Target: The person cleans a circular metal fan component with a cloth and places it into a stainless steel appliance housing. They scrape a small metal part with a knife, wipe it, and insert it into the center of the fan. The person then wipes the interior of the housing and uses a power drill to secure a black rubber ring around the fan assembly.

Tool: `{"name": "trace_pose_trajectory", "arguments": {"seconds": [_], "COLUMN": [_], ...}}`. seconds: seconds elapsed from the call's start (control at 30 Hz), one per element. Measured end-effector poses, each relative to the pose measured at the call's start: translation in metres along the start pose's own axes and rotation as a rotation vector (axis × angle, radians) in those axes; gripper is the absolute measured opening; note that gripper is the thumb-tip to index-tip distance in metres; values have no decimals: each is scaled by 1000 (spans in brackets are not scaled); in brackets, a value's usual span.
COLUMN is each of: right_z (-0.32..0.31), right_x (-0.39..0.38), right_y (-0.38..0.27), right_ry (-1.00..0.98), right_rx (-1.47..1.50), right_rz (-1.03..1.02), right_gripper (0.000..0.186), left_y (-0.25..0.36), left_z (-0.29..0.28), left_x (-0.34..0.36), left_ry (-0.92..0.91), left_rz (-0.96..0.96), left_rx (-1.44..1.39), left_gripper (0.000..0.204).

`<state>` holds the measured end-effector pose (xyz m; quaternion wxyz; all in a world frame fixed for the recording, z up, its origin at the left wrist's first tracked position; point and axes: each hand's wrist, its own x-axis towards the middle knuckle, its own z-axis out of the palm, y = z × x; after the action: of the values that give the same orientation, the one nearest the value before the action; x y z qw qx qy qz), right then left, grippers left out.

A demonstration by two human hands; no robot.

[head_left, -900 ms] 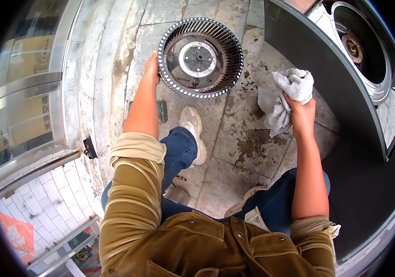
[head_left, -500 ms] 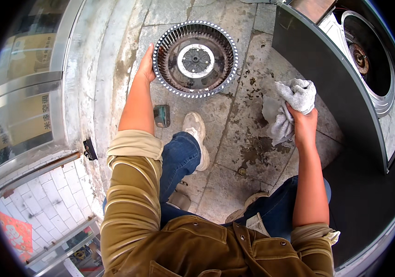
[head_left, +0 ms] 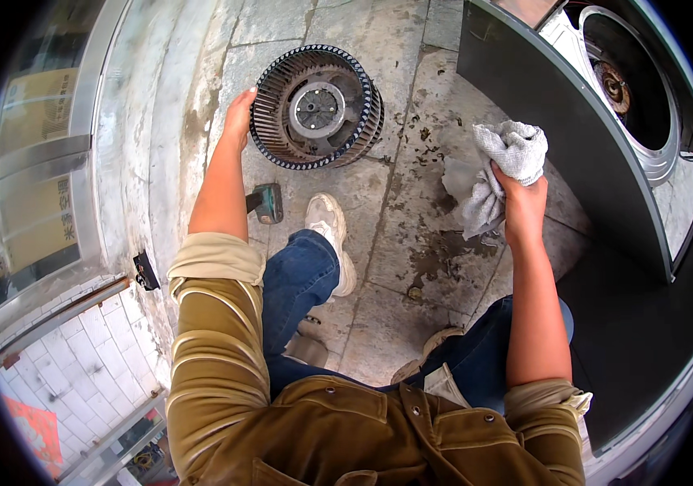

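Note:
A round blower wheel (head_left: 316,111) with many thin fins and a hub in its middle is tilted in front of me, so its right outer side shows. My left hand (head_left: 239,116) grips its left rim, with most fingers hidden behind it. Off to the right, my right hand (head_left: 521,198) is closed round a bunched grey-white cloth (head_left: 511,152). Part of that cloth hangs down below the hand, apart from the wheel.
A large dark panel (head_left: 557,113) stands at the right, beside a housing with a round opening (head_left: 630,89). On the stone floor lie a teal and black power tool (head_left: 268,204), partly hidden by my left forearm, and wet dark debris (head_left: 444,251). Glass doors line the left.
The blower wheel has tilted, its open face turning toward the left, and has moved slightly left with my left hand. My right hand keeps the cloth, almost in place.

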<state>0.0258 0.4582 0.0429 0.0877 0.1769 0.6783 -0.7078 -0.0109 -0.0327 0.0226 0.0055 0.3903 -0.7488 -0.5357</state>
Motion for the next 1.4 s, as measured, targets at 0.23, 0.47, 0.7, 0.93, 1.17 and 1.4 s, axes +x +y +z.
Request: {"name": "trace_pose_trajectory", "arguments": {"seconds": [0.23,0.47,0.7,0.93,1.17,1.4], "right_z": [-18,-41,-53,-45,-40,-42], "right_x": [-3,-7,-7,-14,-18,-17], "right_y": [-19,-43,-45,-40,-35,-39], "right_ry": [135,187,225,119,-216,87], "right_rx": [131,181,200,118,280,237], "right_rz": [-79,-240,-250,-144,178,90], "right_gripper": [35,38,37,37,70,69], "left_y": [31,26,1,29,24,100], "left_z": [61,201,254,272,268,243], "left_x": [-46,-198,-263,-300,-227,-108], "left_ry": [180,-765,-748,-894,-653,-180], "left_rz": [886,1105,767,496,621,958], "left_rx": [753,576,311,-346,-104,596], "left_gripper": [37,38,56,88,41,27]}}
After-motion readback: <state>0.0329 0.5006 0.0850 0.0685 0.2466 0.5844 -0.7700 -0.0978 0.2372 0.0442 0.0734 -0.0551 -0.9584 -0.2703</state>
